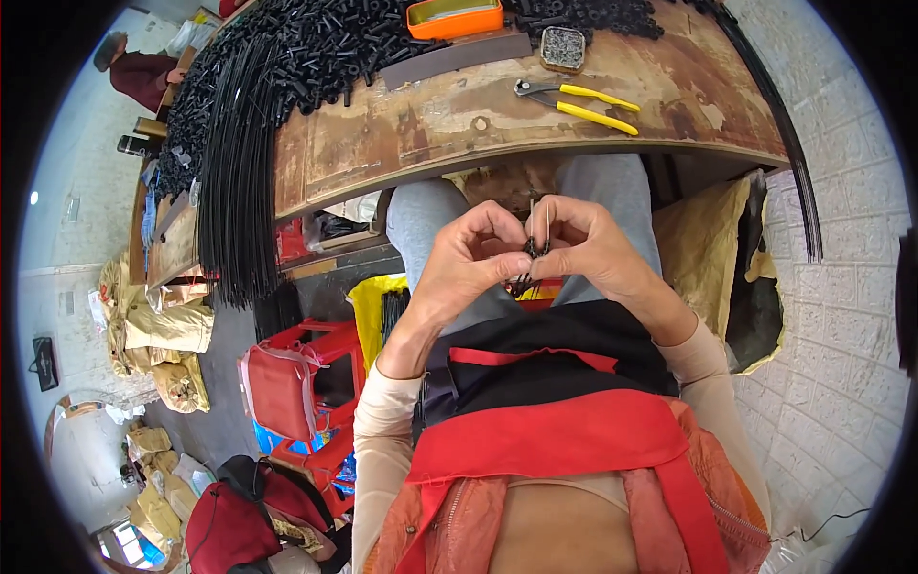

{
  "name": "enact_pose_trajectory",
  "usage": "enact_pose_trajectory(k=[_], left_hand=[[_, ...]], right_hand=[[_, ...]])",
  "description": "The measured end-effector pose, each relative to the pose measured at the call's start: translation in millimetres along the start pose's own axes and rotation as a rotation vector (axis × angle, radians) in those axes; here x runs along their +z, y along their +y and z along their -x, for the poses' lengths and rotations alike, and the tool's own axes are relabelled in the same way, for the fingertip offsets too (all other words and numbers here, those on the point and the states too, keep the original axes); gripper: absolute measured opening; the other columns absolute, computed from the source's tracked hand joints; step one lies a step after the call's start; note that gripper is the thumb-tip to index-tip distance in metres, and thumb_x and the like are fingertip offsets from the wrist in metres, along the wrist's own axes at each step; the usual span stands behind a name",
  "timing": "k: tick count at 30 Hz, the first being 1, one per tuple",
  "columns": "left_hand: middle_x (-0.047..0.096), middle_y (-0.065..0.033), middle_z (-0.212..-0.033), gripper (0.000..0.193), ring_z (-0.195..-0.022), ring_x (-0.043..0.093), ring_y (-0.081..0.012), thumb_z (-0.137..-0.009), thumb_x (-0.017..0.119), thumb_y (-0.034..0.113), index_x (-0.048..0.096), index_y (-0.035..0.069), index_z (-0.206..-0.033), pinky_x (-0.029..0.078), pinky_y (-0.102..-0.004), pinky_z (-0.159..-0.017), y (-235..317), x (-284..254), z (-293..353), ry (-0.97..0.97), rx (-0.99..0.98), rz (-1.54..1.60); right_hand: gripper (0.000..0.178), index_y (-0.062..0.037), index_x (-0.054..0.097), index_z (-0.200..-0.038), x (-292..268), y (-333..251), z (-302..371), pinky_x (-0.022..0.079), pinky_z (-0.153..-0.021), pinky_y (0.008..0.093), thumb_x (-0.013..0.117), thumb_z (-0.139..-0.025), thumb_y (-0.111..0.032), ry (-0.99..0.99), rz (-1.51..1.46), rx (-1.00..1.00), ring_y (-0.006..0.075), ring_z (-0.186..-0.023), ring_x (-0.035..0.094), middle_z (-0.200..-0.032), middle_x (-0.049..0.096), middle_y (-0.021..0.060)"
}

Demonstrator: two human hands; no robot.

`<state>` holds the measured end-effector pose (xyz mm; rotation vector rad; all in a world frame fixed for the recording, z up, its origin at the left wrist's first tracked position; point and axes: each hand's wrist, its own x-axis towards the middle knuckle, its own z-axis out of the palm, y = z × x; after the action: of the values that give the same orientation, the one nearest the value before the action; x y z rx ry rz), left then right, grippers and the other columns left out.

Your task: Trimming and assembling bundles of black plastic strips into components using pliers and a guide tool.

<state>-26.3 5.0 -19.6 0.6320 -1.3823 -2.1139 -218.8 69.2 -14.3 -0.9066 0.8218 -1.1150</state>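
Over my lap, just off the near edge of the workbench [411,163], my two hands meet. My left hand [470,251] is closed, thumb and fingers pinching small black pieces [532,251]. From the other side my right hand [585,244] pinches the same black pieces, its thumb against them. Thin dark strands stick out below the fingertips. The exact shape of the pieces is mostly hidden by my fingers. Beyond my hands, on the bench, lie pincers with yellow handles [598,107].
Short black tubes [325,53] are heaped on the bench, with long black rods [237,182] hanging over its edge. An orange tray [454,21], a grey strip [457,60] and a box of small metal parts [562,48] stand behind the pincers. A red stool [282,387] is at left; another person [139,77] sits far left.
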Motion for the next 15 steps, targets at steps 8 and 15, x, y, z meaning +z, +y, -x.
enact_pose_trajectory(k=[8,15], left_hand=[[0.061,-0.0040,-0.091,0.017,-0.086,0.058,-0.0093,-0.083,0.072,0.000,0.062,0.001,-0.096,0.049,-0.0224,-0.074,-14,30,2,0.133,0.359,-0.134],[0.063,-0.0068,-0.094,0.012,-0.087,0.060,-0.0133,-0.080,0.073,0.000,0.070,0.000,-0.092,0.050,-0.0261,-0.079,0,18,9,0.058,0.204,0.089]], right_hand=[[0.030,-0.0098,0.054,-0.081,15,10,9,0.042,-0.075,0.0245,0.075,-0.072,0.009,0.187,-0.119,-0.278,0.0103,-0.082,0.051,-0.087,0.049,-0.0004],[0.030,-0.0087,0.055,-0.081,17,3,8,0.044,-0.075,0.0249,0.078,-0.070,0.007,0.058,-0.063,-0.268,0.0114,-0.081,0.051,-0.088,0.051,0.0018]])
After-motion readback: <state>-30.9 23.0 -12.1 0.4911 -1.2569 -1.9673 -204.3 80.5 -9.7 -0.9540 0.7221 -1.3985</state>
